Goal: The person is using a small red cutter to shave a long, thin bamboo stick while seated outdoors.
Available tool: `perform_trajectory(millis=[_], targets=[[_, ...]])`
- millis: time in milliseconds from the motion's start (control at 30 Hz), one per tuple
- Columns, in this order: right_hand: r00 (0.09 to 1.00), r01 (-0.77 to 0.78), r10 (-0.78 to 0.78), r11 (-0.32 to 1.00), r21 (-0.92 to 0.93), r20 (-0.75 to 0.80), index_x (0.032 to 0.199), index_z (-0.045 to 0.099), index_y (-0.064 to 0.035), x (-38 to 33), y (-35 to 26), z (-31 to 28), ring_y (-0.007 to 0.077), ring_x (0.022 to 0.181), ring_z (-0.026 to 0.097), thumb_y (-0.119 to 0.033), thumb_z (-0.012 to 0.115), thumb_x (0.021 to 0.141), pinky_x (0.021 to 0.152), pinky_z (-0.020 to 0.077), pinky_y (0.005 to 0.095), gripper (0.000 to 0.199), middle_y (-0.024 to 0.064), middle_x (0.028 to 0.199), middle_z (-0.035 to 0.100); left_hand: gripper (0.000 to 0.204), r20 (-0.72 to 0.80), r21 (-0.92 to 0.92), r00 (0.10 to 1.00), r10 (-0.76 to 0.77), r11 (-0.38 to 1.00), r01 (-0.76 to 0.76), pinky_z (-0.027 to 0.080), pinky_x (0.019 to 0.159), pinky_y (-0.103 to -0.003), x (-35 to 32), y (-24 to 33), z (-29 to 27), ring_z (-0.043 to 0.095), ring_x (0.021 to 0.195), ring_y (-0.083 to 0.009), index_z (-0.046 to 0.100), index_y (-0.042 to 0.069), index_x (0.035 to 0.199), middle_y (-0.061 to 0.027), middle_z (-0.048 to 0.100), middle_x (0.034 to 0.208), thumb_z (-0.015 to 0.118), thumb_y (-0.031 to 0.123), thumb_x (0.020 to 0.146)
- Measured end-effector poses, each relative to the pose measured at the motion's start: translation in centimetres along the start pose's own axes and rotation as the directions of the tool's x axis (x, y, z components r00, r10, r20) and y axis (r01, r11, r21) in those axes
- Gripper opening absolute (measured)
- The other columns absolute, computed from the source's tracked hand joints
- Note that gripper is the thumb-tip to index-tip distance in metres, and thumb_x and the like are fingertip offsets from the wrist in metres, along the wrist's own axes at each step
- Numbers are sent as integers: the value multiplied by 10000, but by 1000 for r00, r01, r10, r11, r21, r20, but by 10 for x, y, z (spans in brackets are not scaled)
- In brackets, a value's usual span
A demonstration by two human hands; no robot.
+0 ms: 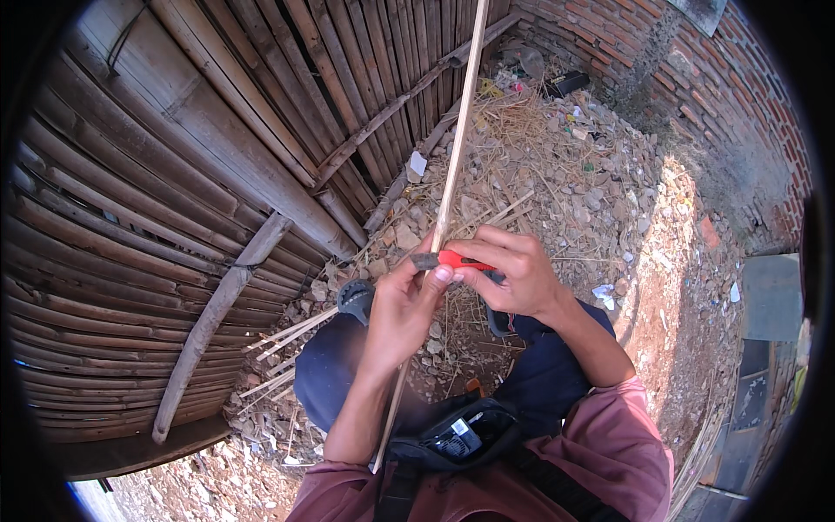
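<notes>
Nearest the camera, at six o'clock, a black waist pouch [457,435] sits against a pink shirt, with dark trousered knees just beyond it. Both forearms rise from there toward the middle of the view. The left hand [402,306] is closed around a long pale bamboo strip [452,165], thumb pressing near the top of its grip. The right hand [513,271] is closed on a red-handled knife [457,259], held crosswise so that its dark blade end meets the strip just above the left thumb. The strip's long axis runs from about six o'clock, between the knees, up to twelve o'clock past the top edge; the left hand is nearer to it. Loose bamboo slivers [291,335] lie at nine o'clock of the knees. Farther out are rubble and straw on the ground [609,200], a bamboo fence [174,174] at ten o'clock, and a brick wall [731,96] at one o'clock.
</notes>
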State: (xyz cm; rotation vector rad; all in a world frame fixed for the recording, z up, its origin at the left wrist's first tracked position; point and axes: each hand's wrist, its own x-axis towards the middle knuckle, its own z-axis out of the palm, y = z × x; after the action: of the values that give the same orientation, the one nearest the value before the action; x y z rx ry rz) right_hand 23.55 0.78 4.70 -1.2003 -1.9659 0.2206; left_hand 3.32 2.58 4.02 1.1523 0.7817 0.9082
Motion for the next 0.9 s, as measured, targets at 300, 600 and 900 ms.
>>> perform_trajectory(millis=[300, 600, 900], targets=[[999, -8, 4, 997, -73, -52, 1167, 804, -114, -1, -7, 4, 234, 613, 672, -231, 845, 886, 523, 515, 360, 308, 43, 853, 677, 367, -45, 96, 995, 90, 992, -86, 367, 579, -221, 2, -10, 0, 443, 683, -21, 670, 2, 1409, 67, 566, 799, 665, 211, 1107], [995, -38, 26, 993, -113, -101, 1174, 800, -102, -2, -15, 11, 237, 663, 721, -221, 837, 890, 564, 570, 359, 310, 45, 895, 709, 406, -67, 126, 990, 127, 985, -117, 355, 560, -205, 3, -10, -1, 443, 660, -6, 645, 39, 1478, 83, 540, 770, 639, 234, 1122], [988, -62, 39, 985, -162, -146, 1192, 790, -39, -3, -24, 17, 241, 634, 684, -169, 852, 876, 543, 533, 369, 346, 74, 843, 689, 304, -127, 170, 989, 81, 984, -59, 349, 555, -225, 3, -7, -2, 442, 660, -12, 738, 29, 1329, 84, 557, 761, 665, 222, 1107]])
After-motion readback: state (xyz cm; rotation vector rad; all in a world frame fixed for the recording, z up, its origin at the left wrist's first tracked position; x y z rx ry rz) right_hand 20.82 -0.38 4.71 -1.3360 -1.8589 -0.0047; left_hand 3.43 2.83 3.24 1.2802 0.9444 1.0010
